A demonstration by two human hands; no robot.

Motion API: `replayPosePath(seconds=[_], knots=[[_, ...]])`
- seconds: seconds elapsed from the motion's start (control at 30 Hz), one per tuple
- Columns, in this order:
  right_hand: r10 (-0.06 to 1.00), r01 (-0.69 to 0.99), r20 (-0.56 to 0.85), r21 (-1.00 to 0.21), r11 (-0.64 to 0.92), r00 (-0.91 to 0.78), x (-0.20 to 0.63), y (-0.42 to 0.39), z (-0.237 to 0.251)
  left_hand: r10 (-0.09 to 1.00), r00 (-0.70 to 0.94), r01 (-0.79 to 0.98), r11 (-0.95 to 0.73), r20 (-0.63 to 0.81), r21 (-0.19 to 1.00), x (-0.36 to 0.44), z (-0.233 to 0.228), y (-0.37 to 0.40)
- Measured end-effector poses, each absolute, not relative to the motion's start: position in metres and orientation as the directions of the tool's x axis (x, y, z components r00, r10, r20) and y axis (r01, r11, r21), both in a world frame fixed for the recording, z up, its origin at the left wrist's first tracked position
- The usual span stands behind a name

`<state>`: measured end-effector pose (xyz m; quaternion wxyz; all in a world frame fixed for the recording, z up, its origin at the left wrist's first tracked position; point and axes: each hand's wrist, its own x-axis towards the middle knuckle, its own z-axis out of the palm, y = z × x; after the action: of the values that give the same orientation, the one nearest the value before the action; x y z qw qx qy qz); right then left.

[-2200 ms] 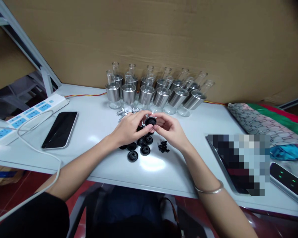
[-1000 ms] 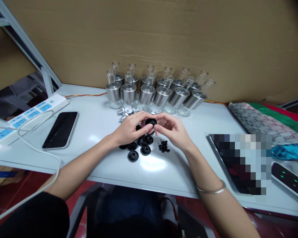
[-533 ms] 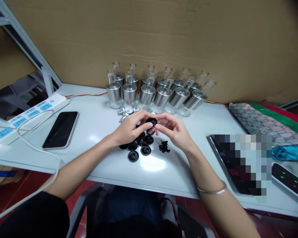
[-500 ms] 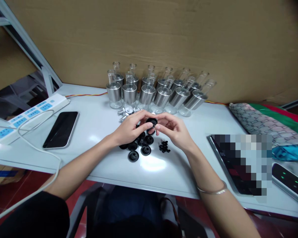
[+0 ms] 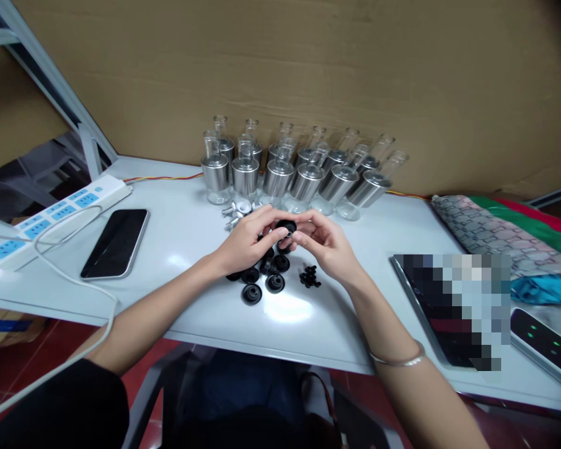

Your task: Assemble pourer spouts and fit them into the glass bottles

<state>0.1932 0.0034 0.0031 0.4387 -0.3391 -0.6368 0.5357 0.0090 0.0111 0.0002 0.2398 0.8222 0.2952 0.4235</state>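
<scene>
Head view: the left hand [image 5: 243, 246] and right hand [image 5: 325, 243] both pinch one black cap [image 5: 286, 227] in their grip above mid-worktop [image 5: 182, 243]. Loose caps [image 5: 262, 280] lie beneath; bottles [image 5: 290, 171], seemingly empty, line the far edge.

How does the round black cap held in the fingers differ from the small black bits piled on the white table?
The round black cap is held up off the white table by the left hand and right hand; the small black bits lie loose in a heap. The cap is clearly larger, a wide disc, while the bits are tiny. Both are black.
</scene>
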Motion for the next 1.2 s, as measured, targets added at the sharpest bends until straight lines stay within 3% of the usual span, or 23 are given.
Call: replayPosePath(seconds=[0.2,0.33,0.47,0.7,0.8,0.93,1.07,1.2], knots=[[0.906,-0.079,0.234,-0.972,0.221,-0.354,0.192,0.005,0.0,0.674,0.464,0.298,-0.73,0.575,0.615,0.008,-0.002,0.012],[0.917,0.004,0.3,-0.95,0.312,-0.264,0.194,0.008,0.001,0.661,0.431,0.318,-0.748,0.614,0.582,0.008,-0.005,0.013],[0.927,0.035,0.29,-0.951,0.307,-0.239,0.196,0.01,0.002,0.658,0.38,0.343,-0.753,0.65,0.561,0.009,-0.006,0.013],[0.927,0.037,0.334,-0.938,0.345,-0.173,0.196,0.01,0.003,0.63,0.417,0.199,-0.767,0.655,0.61,0.011,-0.004,0.011],[0.914,0.058,0.337,-0.932,0.358,-0.224,0.2,0.011,0.006,0.619,0.427,0.232,-0.779,0.659,0.582,0.011,-0.003,0.011],[0.924,0.324,0.259,-0.881,0.346,-0.283,0.216,0.016,0.01,0.6,0.464,0.357,-0.8,0.652,0.483,0.01,-0.007,0.012],[0.924,0.66,0.321,-0.651,0.374,-0.208,0.24,0.026,0.011,0.509,0.576,0.403,-0.857,0.639,0.32,0.009,-0.012,0.013],[0.927,0.776,0.303,-0.522,0.354,-0.219,0.253,0.03,0.008,0.45,0.606,0.438,-0.877,0.656,0.197,0.009,-0.006,0.009]])
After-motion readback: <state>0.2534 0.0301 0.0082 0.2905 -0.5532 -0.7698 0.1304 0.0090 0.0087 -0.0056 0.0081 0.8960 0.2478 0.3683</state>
